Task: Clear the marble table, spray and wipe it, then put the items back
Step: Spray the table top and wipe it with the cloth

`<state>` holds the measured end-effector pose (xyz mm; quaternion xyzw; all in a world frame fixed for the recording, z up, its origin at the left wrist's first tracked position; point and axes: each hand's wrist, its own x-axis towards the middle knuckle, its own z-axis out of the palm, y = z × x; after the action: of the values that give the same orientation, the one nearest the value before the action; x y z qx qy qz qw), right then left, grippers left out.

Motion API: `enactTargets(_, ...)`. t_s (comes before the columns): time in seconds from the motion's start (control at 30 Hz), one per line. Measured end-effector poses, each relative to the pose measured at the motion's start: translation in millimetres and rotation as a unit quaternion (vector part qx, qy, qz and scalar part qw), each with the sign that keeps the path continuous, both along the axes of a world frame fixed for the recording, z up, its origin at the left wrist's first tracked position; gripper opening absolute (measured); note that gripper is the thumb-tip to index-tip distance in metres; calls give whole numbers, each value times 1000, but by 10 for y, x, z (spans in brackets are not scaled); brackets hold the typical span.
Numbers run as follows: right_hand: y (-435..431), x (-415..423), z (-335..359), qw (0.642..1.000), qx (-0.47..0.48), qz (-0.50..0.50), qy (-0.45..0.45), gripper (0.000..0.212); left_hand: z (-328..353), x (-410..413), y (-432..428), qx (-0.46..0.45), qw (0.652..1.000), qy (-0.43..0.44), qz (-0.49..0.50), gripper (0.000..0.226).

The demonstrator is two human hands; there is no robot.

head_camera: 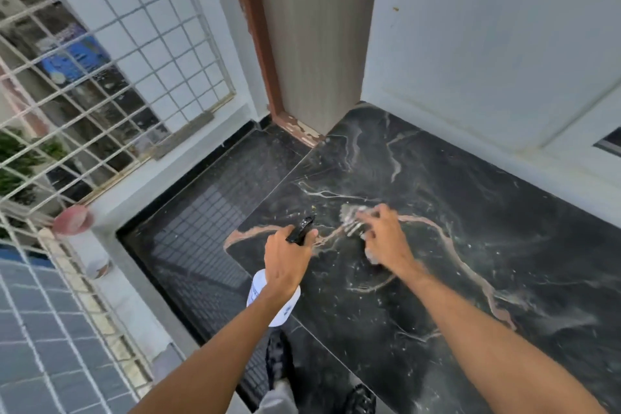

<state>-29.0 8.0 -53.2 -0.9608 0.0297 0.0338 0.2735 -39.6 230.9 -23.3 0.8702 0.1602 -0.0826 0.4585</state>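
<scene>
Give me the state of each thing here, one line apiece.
Spray bottle, held tilted, nozzle towards the slab.
Left hand, grips the spray bottle's neck.
Cloth, pressed onto the table, blurred.
Right hand, fingers spread on the cloth.
Marble table, streaked with pale smears.

A white wall (487,44) rises on the right, meeting a pale wood-grain door (319,27) in a brown frame (258,44) whose paint is chipped at the foot. On the left a white metal grille (100,60) lets in daylight, with greenery (16,161) and a blue sign (74,57) blurred beyond it. The dark polished floor (208,212) reflects the grille's squares.
</scene>
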Motion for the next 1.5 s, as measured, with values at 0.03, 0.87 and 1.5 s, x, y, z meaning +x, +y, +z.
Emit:
enactTargets(0.03, -46, 152, 1, 998, 6, -69, 7, 46, -18, 2, 67, -4, 1000, -4, 15, 39)
enactTargets(0.87, 2305, 505, -181, 988, -21, 153, -10, 52, -284, 168, 1819, -4, 999, -25, 44, 52)
enactTargets(1.5, 1084, -1568, -150, 998, 5, 63, 16, 52, -102, -1361, 958, -64, 998, -4, -9, 50)
